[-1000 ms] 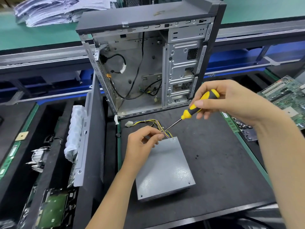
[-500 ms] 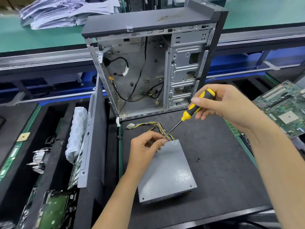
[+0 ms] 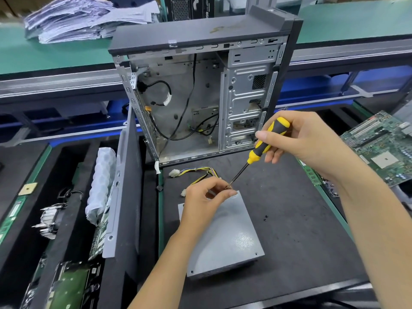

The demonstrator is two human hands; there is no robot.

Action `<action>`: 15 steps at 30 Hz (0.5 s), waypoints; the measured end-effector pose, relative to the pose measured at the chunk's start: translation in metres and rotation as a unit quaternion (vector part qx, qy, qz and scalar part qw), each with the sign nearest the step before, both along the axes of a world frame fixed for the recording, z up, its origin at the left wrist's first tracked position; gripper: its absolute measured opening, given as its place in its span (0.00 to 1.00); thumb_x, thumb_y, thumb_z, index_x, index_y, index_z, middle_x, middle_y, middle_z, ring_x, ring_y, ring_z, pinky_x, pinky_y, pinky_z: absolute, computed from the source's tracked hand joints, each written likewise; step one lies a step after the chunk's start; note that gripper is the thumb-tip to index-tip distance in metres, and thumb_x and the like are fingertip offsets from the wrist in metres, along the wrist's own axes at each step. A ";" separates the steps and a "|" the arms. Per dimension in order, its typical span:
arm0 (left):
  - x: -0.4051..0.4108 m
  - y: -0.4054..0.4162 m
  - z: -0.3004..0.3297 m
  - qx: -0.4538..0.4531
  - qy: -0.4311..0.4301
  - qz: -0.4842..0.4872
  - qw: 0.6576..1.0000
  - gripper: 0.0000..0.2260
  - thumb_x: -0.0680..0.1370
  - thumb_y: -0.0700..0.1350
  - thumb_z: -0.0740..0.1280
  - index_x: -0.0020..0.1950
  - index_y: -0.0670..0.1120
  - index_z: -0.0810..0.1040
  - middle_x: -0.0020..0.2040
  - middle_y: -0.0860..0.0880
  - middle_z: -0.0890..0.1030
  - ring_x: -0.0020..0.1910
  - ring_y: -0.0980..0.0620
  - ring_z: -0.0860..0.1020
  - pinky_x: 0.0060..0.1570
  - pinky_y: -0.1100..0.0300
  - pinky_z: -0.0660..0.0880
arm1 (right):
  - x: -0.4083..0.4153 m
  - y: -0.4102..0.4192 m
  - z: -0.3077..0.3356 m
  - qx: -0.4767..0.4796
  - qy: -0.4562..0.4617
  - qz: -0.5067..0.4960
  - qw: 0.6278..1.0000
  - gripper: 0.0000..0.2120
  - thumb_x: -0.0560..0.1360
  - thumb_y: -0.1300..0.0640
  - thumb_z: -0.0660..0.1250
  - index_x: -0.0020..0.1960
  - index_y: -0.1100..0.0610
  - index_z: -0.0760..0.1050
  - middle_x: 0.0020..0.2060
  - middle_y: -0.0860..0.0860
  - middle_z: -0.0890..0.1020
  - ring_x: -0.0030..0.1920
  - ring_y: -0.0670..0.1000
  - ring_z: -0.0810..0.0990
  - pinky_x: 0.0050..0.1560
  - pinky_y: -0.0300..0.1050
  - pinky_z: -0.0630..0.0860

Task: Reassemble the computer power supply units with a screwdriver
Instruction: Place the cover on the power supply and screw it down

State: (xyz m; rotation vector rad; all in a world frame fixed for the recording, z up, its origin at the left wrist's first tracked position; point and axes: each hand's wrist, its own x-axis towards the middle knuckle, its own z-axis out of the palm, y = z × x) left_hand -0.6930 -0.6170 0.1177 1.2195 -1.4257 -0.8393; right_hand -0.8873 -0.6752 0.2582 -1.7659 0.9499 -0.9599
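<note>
Black mat [image 3: 301, 219] fronting green benches | left hand [image 3: 206, 198] pinching screwdriver [image 3: 260, 150] tip at power supply [image 3: 223, 237] corner | right hand [image 3: 305, 139] gripping handle

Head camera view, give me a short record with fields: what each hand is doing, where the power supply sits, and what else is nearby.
right hand: the right hand grips the yellow and black screwdriver, shaft angled down and left
left hand: the left hand has its fingers pinched at the screwdriver tip, over the box's far corner
power supply: the grey metal power supply box lies flat on the black work mat, wires trailing from its far end
loose parts: small dark screws on the mat, right of the box
behind: open grey computer case, upright
far right: green circuit board
</note>
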 end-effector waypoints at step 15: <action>-0.008 0.003 0.001 -0.057 -0.107 0.059 0.991 0.08 0.71 0.48 0.74 0.36 0.45 0.81 0.30 0.54 0.79 0.31 0.53 0.76 0.33 0.52 0.74 | 0.014 0.017 0.009 -0.150 0.155 -0.095 0.972 0.23 0.70 0.44 0.71 0.37 0.65 0.70 0.26 0.50 0.79 0.26 0.46 0.80 0.29 0.46 0.77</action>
